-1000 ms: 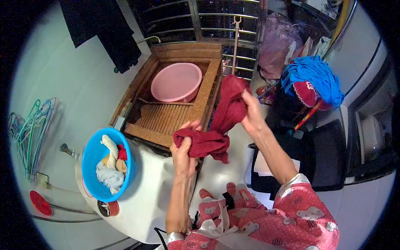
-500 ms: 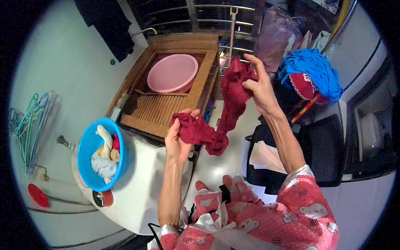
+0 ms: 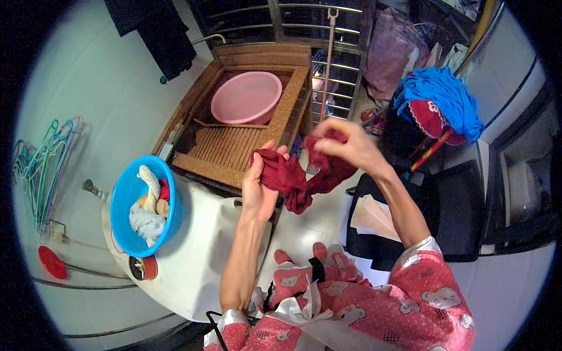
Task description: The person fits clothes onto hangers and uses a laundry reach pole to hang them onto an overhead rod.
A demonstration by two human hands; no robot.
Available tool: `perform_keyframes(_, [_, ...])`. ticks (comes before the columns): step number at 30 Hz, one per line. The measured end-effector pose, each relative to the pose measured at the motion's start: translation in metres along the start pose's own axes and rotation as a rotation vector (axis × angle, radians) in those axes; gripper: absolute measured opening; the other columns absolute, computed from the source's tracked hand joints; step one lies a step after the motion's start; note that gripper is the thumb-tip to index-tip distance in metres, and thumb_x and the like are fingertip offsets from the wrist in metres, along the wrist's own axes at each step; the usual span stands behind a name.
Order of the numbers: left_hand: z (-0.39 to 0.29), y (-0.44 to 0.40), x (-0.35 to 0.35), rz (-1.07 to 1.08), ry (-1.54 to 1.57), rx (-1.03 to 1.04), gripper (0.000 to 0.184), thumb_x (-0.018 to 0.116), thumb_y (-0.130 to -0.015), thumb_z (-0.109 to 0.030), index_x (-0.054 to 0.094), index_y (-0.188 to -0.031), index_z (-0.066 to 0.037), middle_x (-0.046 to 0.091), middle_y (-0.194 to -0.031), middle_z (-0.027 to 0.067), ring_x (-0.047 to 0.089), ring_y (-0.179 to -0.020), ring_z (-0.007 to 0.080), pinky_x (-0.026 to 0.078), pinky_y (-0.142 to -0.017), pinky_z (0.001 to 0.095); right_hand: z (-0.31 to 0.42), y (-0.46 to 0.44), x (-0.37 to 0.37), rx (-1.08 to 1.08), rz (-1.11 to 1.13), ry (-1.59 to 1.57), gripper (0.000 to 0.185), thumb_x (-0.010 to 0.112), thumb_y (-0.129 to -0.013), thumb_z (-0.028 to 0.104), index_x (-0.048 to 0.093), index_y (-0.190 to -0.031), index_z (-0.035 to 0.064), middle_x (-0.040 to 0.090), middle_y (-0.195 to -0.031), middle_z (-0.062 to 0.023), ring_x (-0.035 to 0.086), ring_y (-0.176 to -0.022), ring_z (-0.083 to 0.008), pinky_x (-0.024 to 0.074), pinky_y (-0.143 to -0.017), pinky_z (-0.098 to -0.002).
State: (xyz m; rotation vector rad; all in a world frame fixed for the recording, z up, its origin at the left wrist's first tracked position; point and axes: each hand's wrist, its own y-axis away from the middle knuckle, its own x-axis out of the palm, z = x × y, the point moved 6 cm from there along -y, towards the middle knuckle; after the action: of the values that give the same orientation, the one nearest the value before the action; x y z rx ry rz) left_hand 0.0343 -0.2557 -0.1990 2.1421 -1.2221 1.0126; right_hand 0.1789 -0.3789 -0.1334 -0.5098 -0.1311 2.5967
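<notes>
A dark red cloth (image 3: 287, 178) hangs in a loose bundle between my two hands, above the floor. My left hand (image 3: 260, 187) holds its left end, with the thumb on top and the fingers behind. The cloth sags in the middle and rises again to the right. There my right hand (image 3: 346, 143) is curled over the other end, its fingers bent and slightly blurred. Left of my hands, a blue basin (image 3: 120, 225) on a white surface holds light grey, cream, tan and red cloths.
A pink basin (image 3: 246, 98) sits in a brown sink with a ribbed washboard (image 3: 225, 149). Hangers (image 3: 44, 175) hang on the left wall. On the right are a blue cloth pile (image 3: 445, 102), a black lid (image 3: 451, 210) and papers (image 3: 374, 217). A pole (image 3: 329, 64) stands by the railing.
My right hand has come down and curled over, bringing its end of the red cloth lower. My left hand has shifted slightly right with its end.
</notes>
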Motion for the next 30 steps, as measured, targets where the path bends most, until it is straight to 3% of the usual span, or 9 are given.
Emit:
perform_keyframes(1, [0.001,-0.001,0.004,0.005,-0.014,0.016,0.049,0.036,-0.096,-0.037,0.038,-0.130,-0.002,0.046,-0.129,0.0190,0.042,-0.122,0.0298,0.032,-0.104,0.0447,0.005,0.001,0.010,-0.107,0.044,0.143,0.045,0.070,-0.075,0.030,0.059,-0.108,0.0021,0.064,-0.095,-0.0101,0.060,-0.085,-0.0183,0.0465,-0.080,-0.0327])
perform_keyframes(4, [0.003,-0.002,0.027,0.041,-0.031,0.024,0.052,0.040,-0.095,-0.038,0.034,-0.133,-0.003,0.050,-0.123,0.0141,0.050,-0.112,0.0215,0.038,-0.100,0.0390,-0.002,0.006,0.037,-0.135,0.082,0.181,0.040,0.072,-0.072,0.031,0.064,-0.099,0.0024,0.067,-0.090,-0.0127,0.063,-0.080,-0.0268,0.0472,-0.077,-0.0334])
perform_keyframes(9, [-0.026,0.007,0.043,0.059,-0.421,-0.048,0.039,0.054,-0.091,-0.023,0.050,-0.120,0.004,0.060,-0.110,0.0133,0.060,-0.094,0.0182,0.050,-0.085,0.0319,-0.010,0.001,-0.008,0.022,-0.129,-0.239,0.017,0.066,-0.079,0.016,0.065,-0.084,0.0004,0.062,-0.073,-0.0013,0.056,-0.068,-0.0073,0.0442,-0.061,-0.0233])
perform_keyframes(13, [-0.047,0.009,0.025,-0.023,-0.787,-0.075,0.030,0.062,-0.084,-0.011,0.059,-0.110,0.003,0.064,-0.096,0.0081,0.061,-0.083,0.0121,0.051,-0.075,0.0264,-0.014,0.002,-0.023,0.084,-0.157,-0.408,0.012,0.065,-0.080,0.012,0.064,-0.086,0.0010,0.061,-0.079,-0.0010,0.056,-0.071,-0.0077,0.0446,-0.064,-0.0222])
perform_keyframes(16, [-0.054,0.005,0.017,-0.004,-1.124,-0.045,0.035,0.055,-0.077,0.004,0.058,-0.112,0.005,0.063,-0.102,0.0095,0.059,-0.092,0.0148,0.047,-0.083,0.0286,-0.022,0.000,-0.020,0.127,-0.181,-0.585,0.013,0.065,-0.080,0.010,0.063,-0.089,0.0012,0.061,-0.081,-0.0020,0.058,-0.072,-0.0090,0.0467,-0.066,-0.0233])
perform_keyframes(19, [-0.055,-0.002,0.020,0.076,-1.214,0.281,0.041,0.049,-0.074,0.007,0.058,-0.113,0.002,0.064,-0.099,0.0102,0.061,-0.089,0.0170,0.049,-0.079,0.0261,-0.026,-0.001,-0.021,0.157,-0.157,-0.742,0.013,0.062,-0.082,0.009,0.060,-0.092,0.0011,0.063,-0.085,-0.0045,0.061,-0.075,-0.0122,0.0502,-0.071,-0.0264])
perform_keyframes(26, [-0.057,-0.020,-0.014,-0.031,-1.470,0.556,0.046,0.040,-0.070,0.013,0.057,-0.111,0.004,0.056,-0.118,0.0172,0.058,-0.101,0.0248,0.047,-0.085,0.0281,-0.012,-0.007,-0.026,0.121,-0.147,-0.917,0.016,0.060,-0.083,0.009,0.058,-0.096,0.0002,0.064,-0.089,-0.0071,0.062,-0.080,-0.0153,0.0504,-0.076,-0.0285])
perform_keyframes(29, [-0.041,-0.018,-0.020,-0.212,-0.670,0.145,0.048,0.038,-0.073,0.010,0.053,-0.117,0.004,0.054,-0.118,0.0197,0.056,-0.106,0.0281,0.046,-0.091,0.0343,-0.015,-0.010,-0.030,0.092,-0.203,-0.951,0.018,0.060,-0.082,0.010,0.058,-0.097,-0.0007,0.064,-0.092,-0.0083,0.063,-0.081,-0.0159,0.0502,-0.078,-0.0296])
perform_keyframes(30, [-0.039,-0.017,-0.025,-0.210,-0.516,0.146,0.049,0.037,-0.073,0.010,0.049,-0.120,0.003,0.053,-0.119,0.0200,0.055,-0.107,0.0292,0.045,-0.092,0.0363,-0.011,-0.010,-0.030,0.073,-0.194,-0.968,0.019,0.060,-0.082,0.010,0.058,-0.097,-0.0006,0.064,-0.092,-0.0083,0.063,-0.082,-0.0161,0.0501,-0.078,-0.0298])
